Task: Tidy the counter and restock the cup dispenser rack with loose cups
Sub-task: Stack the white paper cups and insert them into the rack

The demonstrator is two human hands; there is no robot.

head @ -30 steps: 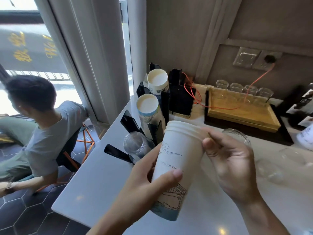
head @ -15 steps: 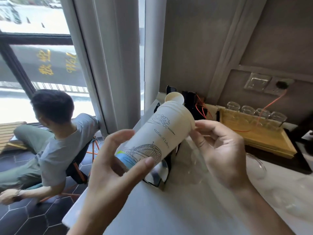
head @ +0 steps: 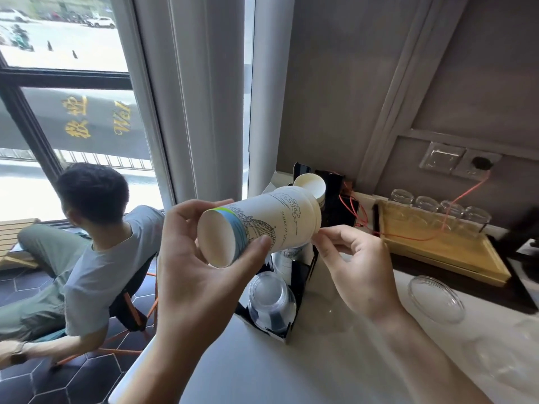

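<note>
A stack of white paper cups (head: 262, 223) with line drawings and a blue-green band lies nearly level in the air, base toward me, mouth toward the rack. My left hand (head: 192, 272) grips its base end. My right hand (head: 355, 266) pinches the rim end with thumb and fingers. Beneath and behind the stack stands the black cup dispenser rack (head: 303, 275) on the white counter (head: 320, 360). Its nearest slot holds clear plastic cups (head: 269, 298). A white paper cup (head: 310, 185) sits in a far slot. The middle slot is mostly hidden by the stack.
A clear lid (head: 436, 298) lies on the counter to the right. A wooden tray (head: 443, 246) with several glasses and a red cable (head: 460, 196) sits at the back right. A seated person (head: 87, 249) is by the window, left of the counter edge.
The cup stack has tipped from upright to nearly level, its base now facing me. Both hands lifted it over the rack, and the view swung upward.
</note>
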